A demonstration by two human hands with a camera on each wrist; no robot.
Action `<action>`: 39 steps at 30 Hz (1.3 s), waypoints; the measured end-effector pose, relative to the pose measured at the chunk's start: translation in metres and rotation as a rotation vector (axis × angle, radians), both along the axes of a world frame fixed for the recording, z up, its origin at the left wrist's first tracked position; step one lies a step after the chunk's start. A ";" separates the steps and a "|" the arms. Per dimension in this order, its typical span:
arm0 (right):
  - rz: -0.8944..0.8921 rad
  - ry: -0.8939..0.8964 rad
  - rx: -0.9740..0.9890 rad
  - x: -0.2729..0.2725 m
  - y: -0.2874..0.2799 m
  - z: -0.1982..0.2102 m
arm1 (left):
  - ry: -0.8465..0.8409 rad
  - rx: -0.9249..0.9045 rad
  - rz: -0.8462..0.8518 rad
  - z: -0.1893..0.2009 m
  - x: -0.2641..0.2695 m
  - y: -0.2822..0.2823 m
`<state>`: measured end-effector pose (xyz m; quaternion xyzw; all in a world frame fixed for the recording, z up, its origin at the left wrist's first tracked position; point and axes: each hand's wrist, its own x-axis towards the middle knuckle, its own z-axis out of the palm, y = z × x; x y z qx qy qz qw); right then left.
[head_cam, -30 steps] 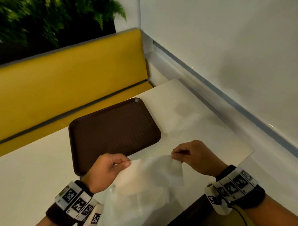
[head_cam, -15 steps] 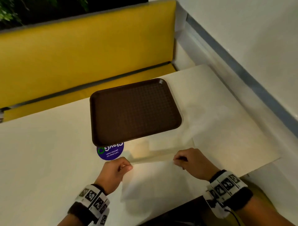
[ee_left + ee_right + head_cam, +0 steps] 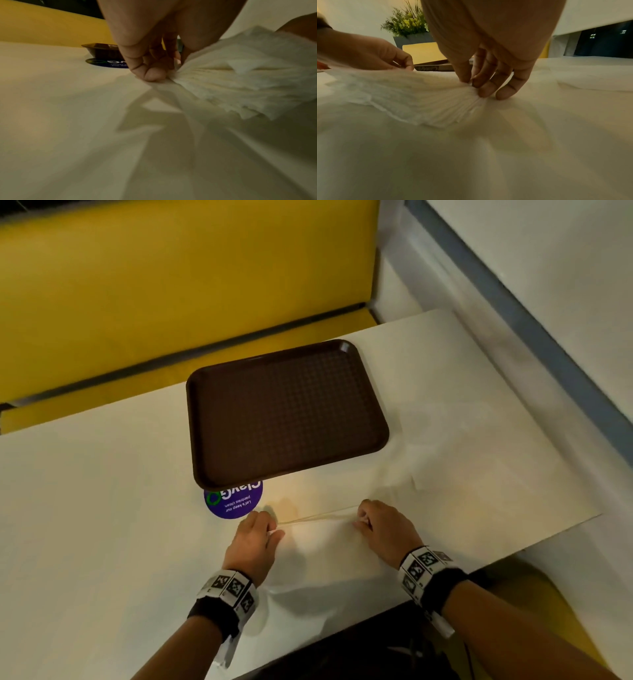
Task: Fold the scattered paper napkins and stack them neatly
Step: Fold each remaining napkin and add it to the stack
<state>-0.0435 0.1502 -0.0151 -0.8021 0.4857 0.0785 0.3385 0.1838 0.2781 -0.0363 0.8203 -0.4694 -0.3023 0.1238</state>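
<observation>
both hands low and apart, left hand [image 3: 255, 537] and right hand [image 3: 385, 529] pinching.

We count two hands, the left hand [image 3: 255, 537] and the right hand [image 3: 383, 529]. We see one brown tray [image 3: 286, 414], one round purple sticker [image 3: 234, 503] and one white table [image 3: 102, 508]. One napkin [image 3: 318, 546] lies between the hands, and at least one more napkin [image 3: 442, 446] lies right of the tray; we cannot count those exactly.
</observation>
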 end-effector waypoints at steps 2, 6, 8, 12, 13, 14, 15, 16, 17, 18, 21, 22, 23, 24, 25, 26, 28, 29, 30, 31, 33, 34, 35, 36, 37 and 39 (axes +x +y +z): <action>-0.042 -0.028 0.004 -0.004 0.000 0.005 | -0.063 -0.017 -0.031 0.003 -0.001 -0.006; -0.241 -0.166 -0.005 -0.040 0.004 0.023 | -0.183 -0.147 -0.266 0.023 -0.024 -0.049; -0.362 -0.178 0.003 -0.069 0.010 0.032 | -0.161 -0.230 -0.429 0.034 -0.052 -0.081; -0.590 -0.109 0.107 -0.136 0.024 0.042 | -0.104 -0.244 -0.753 0.044 -0.137 -0.153; -0.622 -0.090 0.120 -0.151 0.027 0.043 | -0.123 -0.228 -0.839 0.043 -0.158 -0.169; -0.645 -0.067 0.122 -0.163 0.030 0.044 | -0.151 -0.205 -0.924 0.041 -0.178 -0.184; -0.671 -0.048 0.123 -0.174 0.034 0.045 | -0.180 -0.180 -1.003 0.038 -0.198 -0.198; -0.694 -0.035 0.128 -0.184 0.037 0.045 | -0.208 -0.155 -1.071 0.034 -0.215 -0.210; -0.712 -0.027 0.132 -0.192 0.041 0.043 | -0.237 -0.133 -1.128 0.029 -0.232 -0.221; -0.733 -0.020 0.142 -0.198 0.044 0.041 | -0.266 -0.116 -1.178 0.023 -0.247 -0.231; -0.785 -0.048 0.180 -0.213 0.052 0.029 | -0.357 -0.113 -1.286 0.006 -0.281 -0.249; -0.802 -0.055 0.193 -0.216 0.054 0.027 | -0.376 -0.113 -1.305 0.002 -0.288 -0.252; -0.815 -0.057 0.199 -0.217 0.054 0.025 | -0.379 -0.112 -1.311 -0.001 -0.292 -0.254; -0.823 -0.054 0.212 -0.219 0.054 0.024 | -0.372 -0.114 -1.304 -0.004 -0.295 -0.255; -0.831 -0.065 0.227 -0.221 0.053 0.023 | -0.364 -0.130 -1.295 -0.007 -0.297 -0.257; -0.837 -0.078 0.241 -0.223 0.052 0.021 | -0.363 -0.158 -1.292 -0.009 -0.298 -0.259; -0.858 -0.094 0.260 -0.226 0.049 0.018 | -0.375 -0.212 -1.311 -0.013 -0.299 -0.262; -0.865 -0.103 0.264 -0.228 0.047 0.018 | -0.383 -0.226 -1.322 -0.015 -0.299 -0.263; -0.869 -0.109 0.262 -0.230 0.046 0.019 | -0.396 -0.234 -1.334 -0.016 -0.300 -0.265; -0.878 -0.120 0.256 -0.232 0.043 0.020 | -0.407 -0.239 -1.341 -0.018 -0.301 -0.266; -0.895 -0.140 0.235 -0.236 0.036 0.022 | -0.414 -0.266 -1.331 -0.018 -0.302 -0.269; -0.904 -0.146 0.221 -0.238 0.033 0.024 | -0.392 -0.274 -1.309 -0.017 -0.303 -0.270; -0.911 -0.152 0.209 -0.241 0.028 0.025 | -0.346 -0.282 -1.274 -0.013 -0.304 -0.272; -0.921 -0.164 0.197 -0.244 0.023 0.026 | -0.280 -0.287 -1.233 -0.007 -0.305 -0.275; -0.938 -0.179 0.170 -0.247 0.017 0.027 | -0.191 -0.293 -1.182 0.001 -0.304 -0.278; -0.989 -0.213 0.087 -0.252 -0.001 0.033 | 0.052 -0.287 -1.045 0.028 -0.298 -0.282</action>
